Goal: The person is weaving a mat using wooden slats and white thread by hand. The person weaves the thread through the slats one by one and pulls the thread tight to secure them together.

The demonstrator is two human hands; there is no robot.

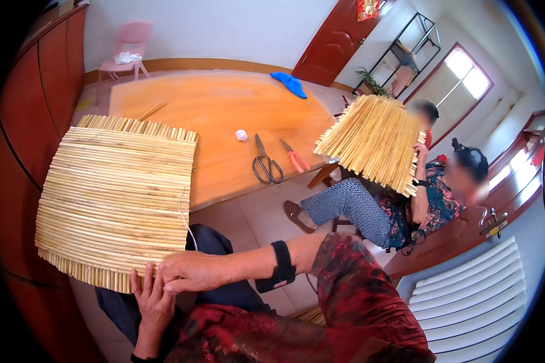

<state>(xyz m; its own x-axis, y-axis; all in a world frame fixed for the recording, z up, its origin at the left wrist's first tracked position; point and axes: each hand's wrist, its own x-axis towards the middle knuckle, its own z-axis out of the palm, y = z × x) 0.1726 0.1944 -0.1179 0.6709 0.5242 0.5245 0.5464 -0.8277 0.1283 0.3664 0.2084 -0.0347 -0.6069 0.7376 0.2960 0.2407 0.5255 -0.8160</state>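
A mat of straight tan reeds (pixel 118 193) bound side by side slopes from the table over my lap. At its near right corner, my left hand (pixel 153 299) has its fingers pressed on the front edge and grips the last reeds. Beside it my right hand (pixel 194 270) is closed, its fingertips touching the left fingers at the mat's edge. What the right fingers pinch is hidden. A thin white cord (pixel 192 236) hangs along the mat's right side and passes behind my right hand.
On the wooden table (pixel 224 109) lie black-handled scissors (pixel 264 163), red-handled pliers (pixel 295 156), a small pale ball of cord (pixel 241 135), a loose reed (pixel 153 109) and a blue cloth (pixel 289 85). At right a seated person holds another reed mat (pixel 372 142). A red cabinet (pixel 36 109) stands left.
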